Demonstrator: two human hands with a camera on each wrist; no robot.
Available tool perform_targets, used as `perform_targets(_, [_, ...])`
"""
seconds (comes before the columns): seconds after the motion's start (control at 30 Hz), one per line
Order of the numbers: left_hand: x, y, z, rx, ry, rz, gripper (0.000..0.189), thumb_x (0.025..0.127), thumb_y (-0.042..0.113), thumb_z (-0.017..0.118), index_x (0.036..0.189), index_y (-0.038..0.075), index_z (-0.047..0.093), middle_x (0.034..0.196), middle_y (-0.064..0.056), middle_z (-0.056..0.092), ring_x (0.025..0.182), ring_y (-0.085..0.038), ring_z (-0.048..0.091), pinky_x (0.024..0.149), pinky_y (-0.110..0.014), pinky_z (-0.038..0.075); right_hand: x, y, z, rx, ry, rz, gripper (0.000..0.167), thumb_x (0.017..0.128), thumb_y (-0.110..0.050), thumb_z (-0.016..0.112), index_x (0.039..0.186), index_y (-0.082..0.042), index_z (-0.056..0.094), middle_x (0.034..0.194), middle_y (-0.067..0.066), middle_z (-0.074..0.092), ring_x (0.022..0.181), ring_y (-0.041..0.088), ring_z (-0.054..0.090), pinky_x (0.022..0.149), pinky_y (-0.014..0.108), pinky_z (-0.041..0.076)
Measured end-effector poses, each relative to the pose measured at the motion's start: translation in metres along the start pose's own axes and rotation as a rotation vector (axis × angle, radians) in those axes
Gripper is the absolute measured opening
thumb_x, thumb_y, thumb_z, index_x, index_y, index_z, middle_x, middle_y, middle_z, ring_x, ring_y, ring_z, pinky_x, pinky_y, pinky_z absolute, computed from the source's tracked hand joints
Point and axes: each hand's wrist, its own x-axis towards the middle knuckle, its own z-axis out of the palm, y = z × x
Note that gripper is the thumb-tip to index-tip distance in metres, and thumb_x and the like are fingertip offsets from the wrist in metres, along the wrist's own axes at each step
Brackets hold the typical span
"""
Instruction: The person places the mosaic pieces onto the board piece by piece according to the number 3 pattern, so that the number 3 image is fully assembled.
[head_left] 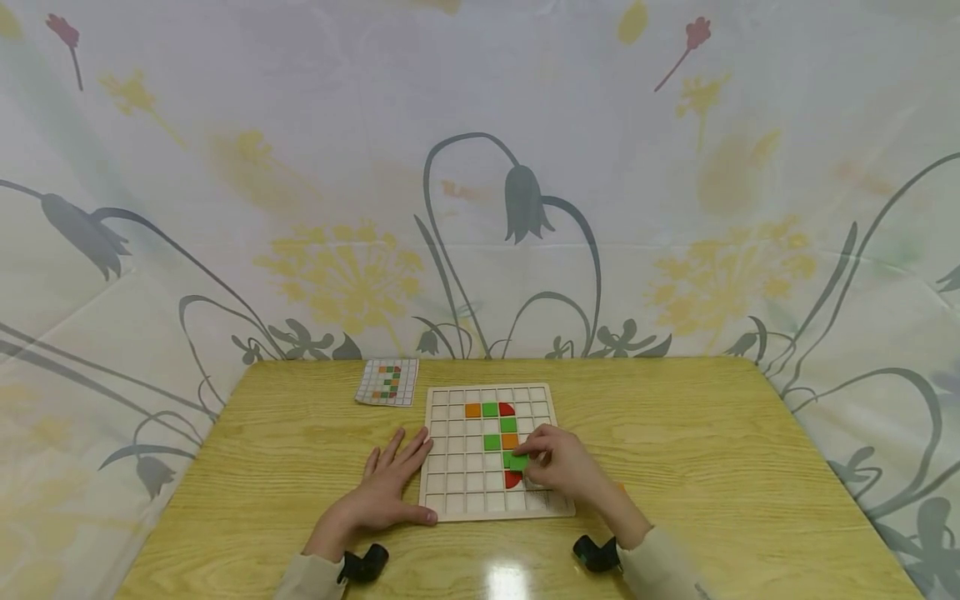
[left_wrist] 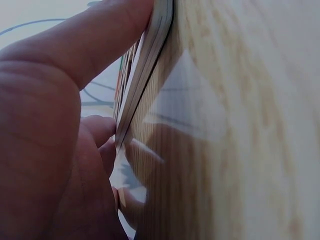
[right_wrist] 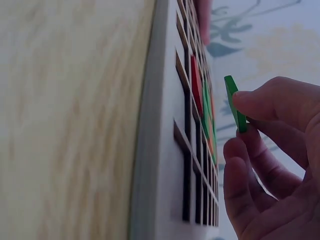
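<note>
A white grid board (head_left: 457, 487) lies on the table. My right hand (head_left: 564, 463) pinches a green square tile (right_wrist: 235, 102) between thumb and fingers, tilted above the board's lower right part. Below it in the head view sits a red rounded tile (head_left: 513, 480), partly hidden by my fingers. An orange tile (head_left: 510, 441) is just above, with a green tile (head_left: 492, 442) on its left. Along the upper row lie an orange tile (head_left: 472, 411), a green tile and a red rounded one. My left hand (head_left: 382, 493) rests spread at the board's left edge, thumb at its lower corner.
A small card (head_left: 387, 383) printed with a coloured grid pattern lies behind the board on the left. A bit of orange (head_left: 621, 487) shows beside my right wrist. A flowered cloth (head_left: 480, 208) hangs behind the wooden table (head_left: 697, 433).
</note>
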Motion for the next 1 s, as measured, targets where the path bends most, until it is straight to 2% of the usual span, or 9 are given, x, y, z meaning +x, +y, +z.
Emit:
perform_targets(0.13, [0.000, 0.000, 0.000, -0.001, -0.001, -0.001, 0.105, 0.083, 0.051, 0.077, 0.160, 0.009, 0.019, 0.167, -0.007, 0.005, 0.150, -0.038, -0.012, 0.110, -0.067, -0.009, 0.004, -0.007, 0.011, -0.003, -0.037, -0.042, 0.021, 0.082, -0.002, 0.077, 0.103, -0.007, 0.078, 0.096, -0.003, 0.060, 0.076, 0.009, 0.052, 0.065, 0.025, 0.049])
perform_targets(0.23, [0.000, 0.000, 0.000, 0.001, -0.002, -0.003, 0.106, 0.082, 0.052, 0.077, 0.160, 0.009, 0.019, 0.167, -0.006, 0.005, 0.150, -0.038, -0.012, 0.110, -0.067, -0.010, 0.006, -0.010, 0.018, -0.030, -0.061, -0.044, 0.019, 0.083, -0.004, 0.078, 0.101, -0.010, 0.079, 0.095, -0.006, 0.059, 0.077, 0.009, 0.052, 0.066, 0.025, 0.048])
perform_targets(0.47, [0.000, 0.001, -0.001, 0.005, -0.002, -0.006, 0.106, 0.082, 0.052, 0.077, 0.160, 0.009, 0.020, 0.167, -0.006, 0.006, 0.150, -0.038, -0.011, 0.110, -0.067, -0.010, 0.008, -0.014, 0.028, -0.153, -0.096, -0.060, 0.018, 0.084, -0.003, 0.075, 0.098, -0.013, 0.079, 0.099, -0.007, 0.059, 0.090, 0.013, 0.051, 0.079, 0.033, 0.046])
perform_targets(0.6, [0.000, 0.001, -0.001, 0.004, -0.004, -0.007, 0.106, 0.082, 0.053, 0.077, 0.160, 0.009, 0.019, 0.167, -0.006, 0.005, 0.150, -0.038, -0.011, 0.110, -0.067, -0.010, 0.008, -0.016, 0.030, -0.191, -0.089, -0.082, 0.018, 0.082, -0.002, 0.075, 0.096, -0.012, 0.080, 0.099, -0.006, 0.061, 0.092, 0.014, 0.049, 0.081, 0.034, 0.045])
perform_targets(1.0, [0.000, 0.003, -0.001, -0.002, -0.005, -0.015, 0.105, 0.082, 0.052, 0.077, 0.160, 0.008, 0.020, 0.167, -0.007, 0.006, 0.150, -0.038, -0.012, 0.110, -0.067, -0.009, 0.011, -0.016, 0.029, -0.181, -0.134, -0.021, 0.016, 0.084, -0.007, 0.079, 0.098, -0.016, 0.080, 0.100, -0.011, 0.059, 0.093, 0.013, 0.046, 0.081, 0.033, 0.042])
